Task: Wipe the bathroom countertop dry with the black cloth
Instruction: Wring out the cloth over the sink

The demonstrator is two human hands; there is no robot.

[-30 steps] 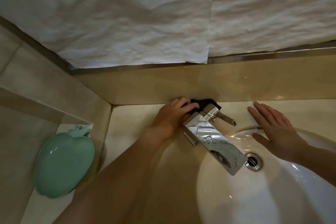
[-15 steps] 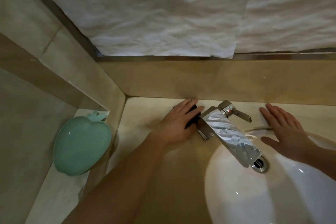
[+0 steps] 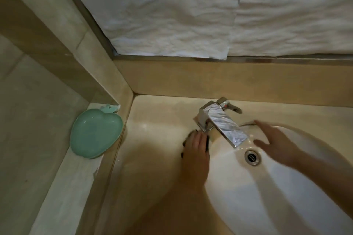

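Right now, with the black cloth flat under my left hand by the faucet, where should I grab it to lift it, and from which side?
Probably pinch the black cloth at its exposed left edge, coming from the open countertop side. The left hand covers most of it, and the faucet base crowds the far right corner, so only thin dark fringes show.
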